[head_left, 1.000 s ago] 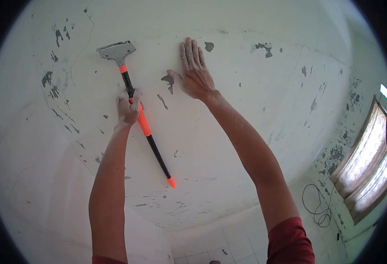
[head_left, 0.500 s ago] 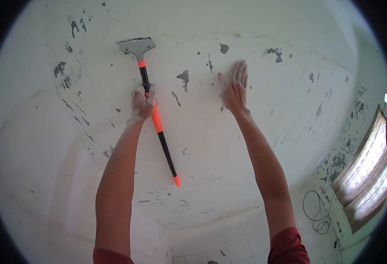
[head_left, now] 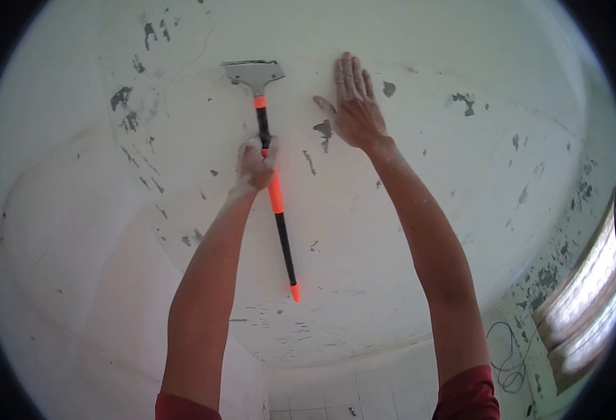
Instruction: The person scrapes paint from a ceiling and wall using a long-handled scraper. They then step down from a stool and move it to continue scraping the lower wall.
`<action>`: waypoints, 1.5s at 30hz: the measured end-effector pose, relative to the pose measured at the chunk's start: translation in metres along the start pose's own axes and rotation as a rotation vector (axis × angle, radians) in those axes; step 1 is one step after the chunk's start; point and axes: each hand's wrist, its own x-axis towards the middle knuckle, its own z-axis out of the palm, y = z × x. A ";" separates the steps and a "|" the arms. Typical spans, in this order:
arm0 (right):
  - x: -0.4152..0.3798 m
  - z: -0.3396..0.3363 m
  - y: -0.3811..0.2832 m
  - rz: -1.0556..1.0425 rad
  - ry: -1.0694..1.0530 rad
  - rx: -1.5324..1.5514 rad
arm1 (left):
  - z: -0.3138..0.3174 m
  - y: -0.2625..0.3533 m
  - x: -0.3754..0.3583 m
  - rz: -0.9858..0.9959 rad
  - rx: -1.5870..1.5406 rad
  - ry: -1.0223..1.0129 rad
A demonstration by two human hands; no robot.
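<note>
Overhead, your left hand [head_left: 255,168] is wrapped around the long orange-and-black-handled scraper [head_left: 274,192], its metal blade [head_left: 254,71] against the peeling white ceiling [head_left: 427,231]. Your right hand [head_left: 355,108] lies flat, fingers spread, on the ceiling just right of the blade.

Head camera looks steeply up at the ceiling [head_left: 406,231].
</note>
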 end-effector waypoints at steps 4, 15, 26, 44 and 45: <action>-0.027 -0.008 -0.008 -0.008 -0.112 -0.010 | -0.002 0.007 -0.002 -0.086 -0.066 -0.018; -0.207 -0.047 -0.092 0.339 -0.582 0.461 | -0.003 0.029 -0.002 -0.253 0.017 -0.035; -0.435 -0.246 -0.248 0.812 -0.719 1.084 | -0.054 0.124 -0.071 -0.325 -0.448 0.060; -0.375 -0.375 -0.208 1.207 -0.569 1.241 | -0.049 0.131 -0.025 -0.545 -0.589 0.189; -0.376 -0.374 -0.206 1.210 -0.573 1.238 | -0.044 0.136 -0.027 -0.550 -0.590 0.188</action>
